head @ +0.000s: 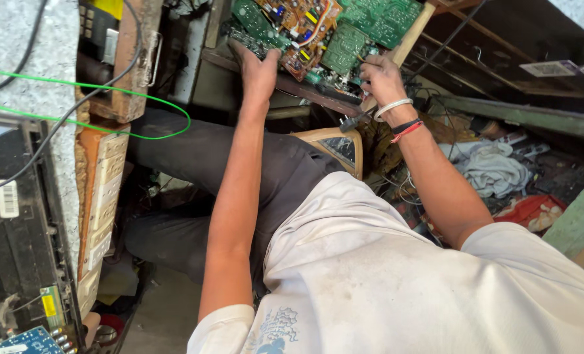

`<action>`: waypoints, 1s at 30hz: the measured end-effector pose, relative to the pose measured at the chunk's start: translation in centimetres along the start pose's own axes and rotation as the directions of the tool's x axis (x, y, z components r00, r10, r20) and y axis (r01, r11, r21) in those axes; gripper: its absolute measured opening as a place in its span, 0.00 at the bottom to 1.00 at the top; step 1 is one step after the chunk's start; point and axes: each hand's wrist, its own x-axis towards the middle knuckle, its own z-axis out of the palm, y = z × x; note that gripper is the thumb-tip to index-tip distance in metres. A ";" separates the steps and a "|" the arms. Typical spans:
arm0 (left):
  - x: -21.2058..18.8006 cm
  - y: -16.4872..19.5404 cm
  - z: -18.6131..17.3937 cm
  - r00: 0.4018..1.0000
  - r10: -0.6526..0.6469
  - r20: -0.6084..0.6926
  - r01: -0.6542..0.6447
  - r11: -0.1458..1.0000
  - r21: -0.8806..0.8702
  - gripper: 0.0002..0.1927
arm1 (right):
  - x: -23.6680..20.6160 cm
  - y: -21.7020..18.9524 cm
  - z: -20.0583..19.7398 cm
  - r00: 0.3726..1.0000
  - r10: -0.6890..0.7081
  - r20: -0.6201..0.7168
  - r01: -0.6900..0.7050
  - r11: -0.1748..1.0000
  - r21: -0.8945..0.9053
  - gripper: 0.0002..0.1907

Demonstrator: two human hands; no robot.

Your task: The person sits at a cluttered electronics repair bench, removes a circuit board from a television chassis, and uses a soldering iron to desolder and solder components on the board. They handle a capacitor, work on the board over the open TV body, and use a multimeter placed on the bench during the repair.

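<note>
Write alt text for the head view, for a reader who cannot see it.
A person in a white shirt reaches both hands into a pile of circuit boards: left hand flat on a board, right hand gripping a thin tool. A green wire loops at left.

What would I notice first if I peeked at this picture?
The pile of green and orange circuit boards at the top middle, with both hands up on it. The left hand presses on the pile's left edge, and the right hand, bangles on its wrist, holds a thin tool. A bright green wire loops at the left.
</note>
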 end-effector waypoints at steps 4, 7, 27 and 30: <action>-2.9 1.7 4.0 0.895 0.445 0.032 -0.421 0.819 0.389 0.55 | 0.8 0.7 -3.2 0.997 0.033 0.067 -0.038 0.996 0.083 0.27; -5.3 2.3 5.9 0.837 0.402 0.371 -0.544 0.684 0.487 0.46 | -0.1 2.1 -4.5 0.988 0.076 0.132 -0.088 0.992 0.089 0.29; -8.9 -1.1 8.0 0.877 0.415 0.241 -0.478 0.710 0.517 0.05 | -0.6 3.2 -8.0 0.969 -0.167 0.184 0.030 0.815 0.578 0.17; -7.8 -1.5 6.0 0.880 0.473 -0.038 -0.418 0.810 0.411 0.07 | 1.2 1.7 -9.9 0.970 -0.130 0.206 -0.019 0.804 0.594 0.18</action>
